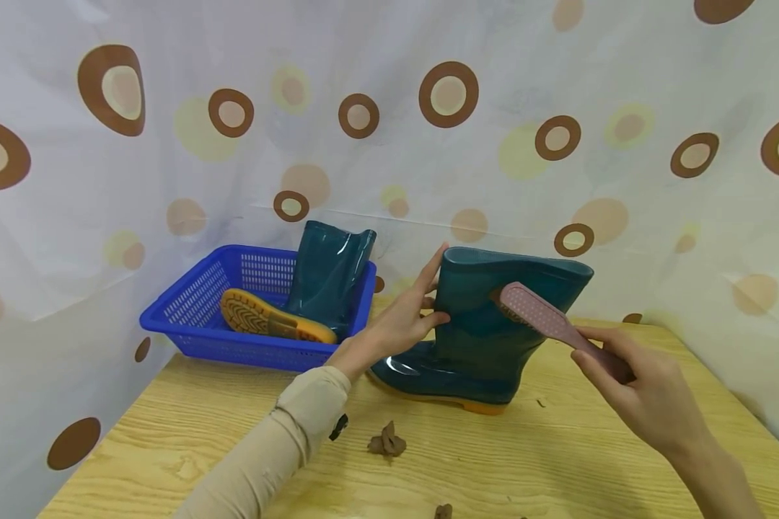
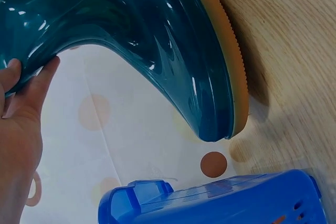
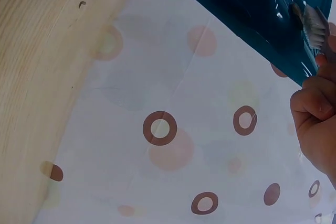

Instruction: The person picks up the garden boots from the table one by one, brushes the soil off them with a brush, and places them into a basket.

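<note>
A dark green rubber boot (image 1: pixel 470 353) with an orange sole stands on the table, toe to the left. My left hand (image 1: pixel 405 318) holds the front of its shaft; in the left wrist view the thumb and a finger pinch the shaft's edge. With my right hand (image 1: pixel 645 386) I grip the handle of a pink dotted brush (image 1: pixel 537 311). Its head is against the upper shaft, by a brown smear (image 1: pixel 496 295). Pale bristles (image 3: pixel 315 29) face the boot in the right wrist view, with a brown lump (image 3: pixel 297 15) beside them.
A blue plastic basket (image 1: pixel 234 351) at the left holds another green boot (image 1: pixel 329 277), its orange sole showing. Brown clumps (image 1: pixel 387 441) lie on the wooden table (image 1: pixel 526 461) in front of the standing boot. A patterned sheet (image 1: pixel 396 58) hangs behind and at both sides.
</note>
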`<state>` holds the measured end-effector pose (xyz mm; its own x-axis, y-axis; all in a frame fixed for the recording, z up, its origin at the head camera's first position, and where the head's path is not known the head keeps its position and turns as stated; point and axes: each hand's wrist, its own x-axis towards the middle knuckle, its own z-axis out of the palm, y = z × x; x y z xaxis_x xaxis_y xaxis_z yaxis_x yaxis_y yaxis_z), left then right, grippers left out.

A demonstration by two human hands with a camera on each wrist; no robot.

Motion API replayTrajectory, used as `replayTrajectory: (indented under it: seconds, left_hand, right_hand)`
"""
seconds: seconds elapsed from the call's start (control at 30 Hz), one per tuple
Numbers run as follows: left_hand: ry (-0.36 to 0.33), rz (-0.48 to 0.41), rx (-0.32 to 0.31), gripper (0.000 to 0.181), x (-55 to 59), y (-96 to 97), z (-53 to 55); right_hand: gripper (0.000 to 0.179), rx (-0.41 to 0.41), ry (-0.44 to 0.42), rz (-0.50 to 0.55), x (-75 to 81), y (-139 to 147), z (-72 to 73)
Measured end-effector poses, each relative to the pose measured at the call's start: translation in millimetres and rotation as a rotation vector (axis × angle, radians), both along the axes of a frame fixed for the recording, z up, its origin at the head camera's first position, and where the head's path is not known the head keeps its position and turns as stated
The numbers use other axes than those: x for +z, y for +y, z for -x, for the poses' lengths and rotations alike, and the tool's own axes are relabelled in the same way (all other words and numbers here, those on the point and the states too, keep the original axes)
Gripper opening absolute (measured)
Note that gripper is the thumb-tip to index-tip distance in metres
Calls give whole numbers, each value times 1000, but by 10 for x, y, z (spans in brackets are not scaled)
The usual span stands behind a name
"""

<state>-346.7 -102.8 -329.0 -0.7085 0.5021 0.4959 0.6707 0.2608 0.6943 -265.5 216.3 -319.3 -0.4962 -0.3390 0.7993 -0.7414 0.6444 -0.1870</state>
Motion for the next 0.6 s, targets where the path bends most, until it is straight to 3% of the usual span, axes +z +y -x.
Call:
replayTrajectory:
  seconds: [0.2, 0.47, 0.6]
  left_hand:
    - [21, 16, 8, 99, -5, 2, -4]
    - [28, 35, 23, 98, -1, 3, -2]
    - [34, 42, 23, 96, -3, 8, 13]
  right_hand:
    - [35, 4, -38, -6, -57, 2, -5]
    - [39, 25, -24, -34, -154, -17, 4]
    - [40, 35, 17, -7, -123, -16, -10]
